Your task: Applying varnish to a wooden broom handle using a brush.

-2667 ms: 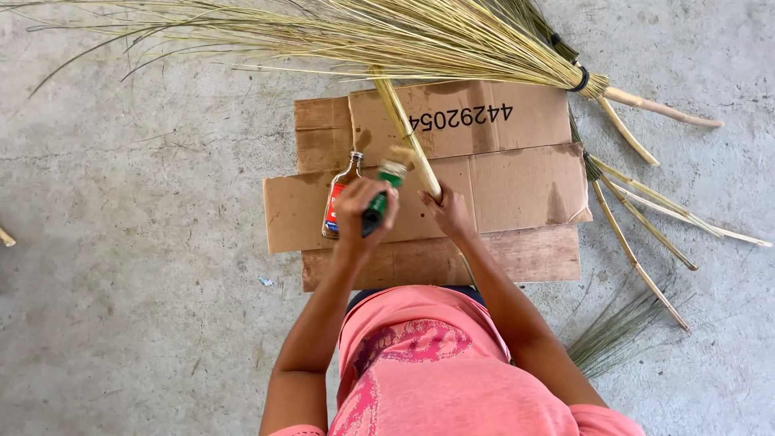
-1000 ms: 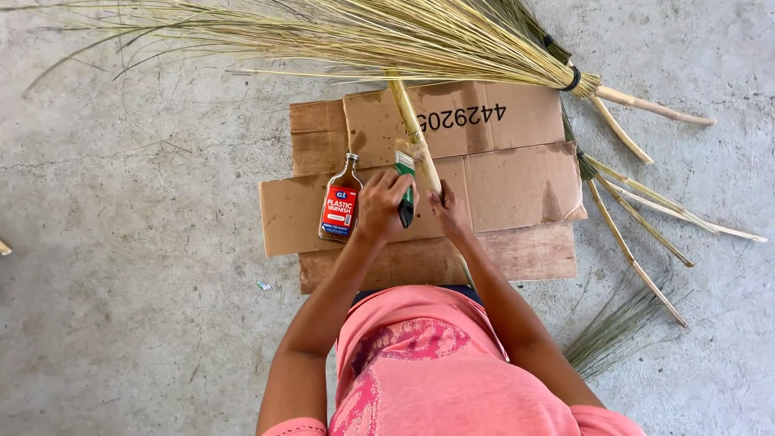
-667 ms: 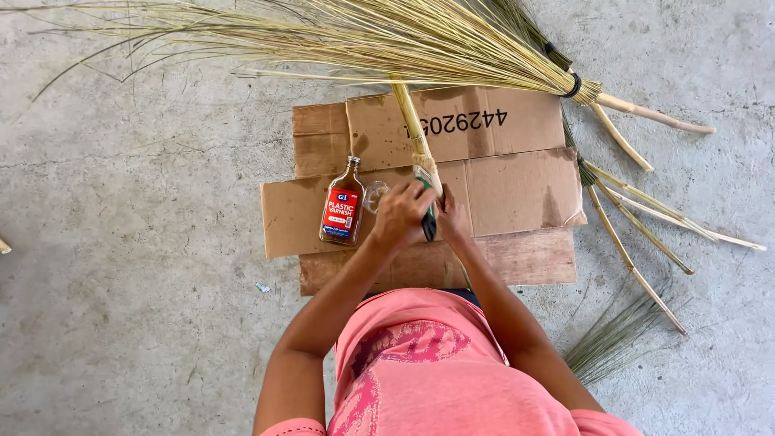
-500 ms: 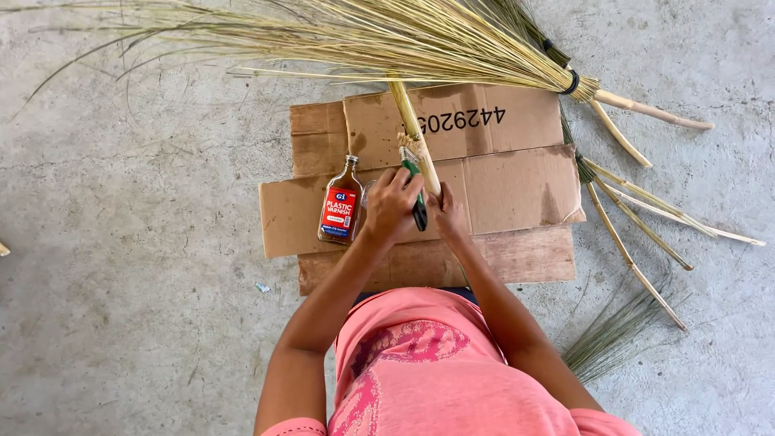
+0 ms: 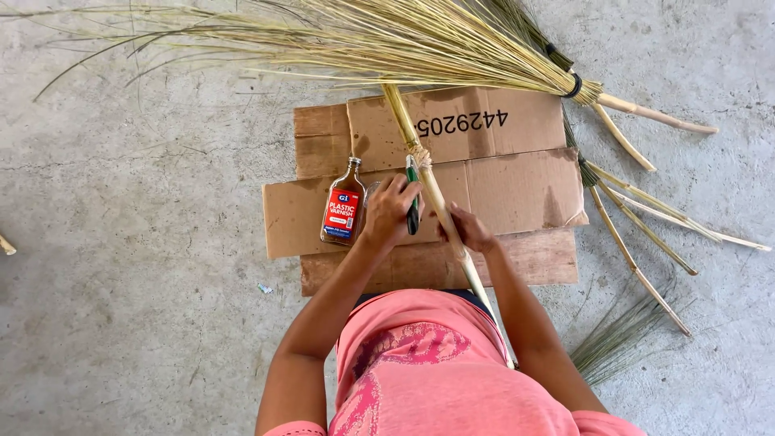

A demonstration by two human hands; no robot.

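My left hand (image 5: 389,211) grips a small green-handled brush (image 5: 412,202) with its tip against the pale broom stick (image 5: 430,187), just below the stick's string binding. A little lower on that same stick, my right hand (image 5: 468,231) is closed around it. The stick runs from my lap up to a wide fan of straw bristles (image 5: 363,36). A flat glass bottle with a red label (image 5: 344,211) lies on the cardboard (image 5: 517,173) just left of my left hand.
The cardboard sheets lie on a wooden board (image 5: 541,257) on a concrete floor (image 5: 129,266). More brooms with thin sticks (image 5: 638,202) lie at the right, with a loose bundle of green straws (image 5: 622,335) beside them.
My left hand has let the bottle down onto the cardboard and brought the green brush right, onto the stick. My right hand has kept its hold on the stick.
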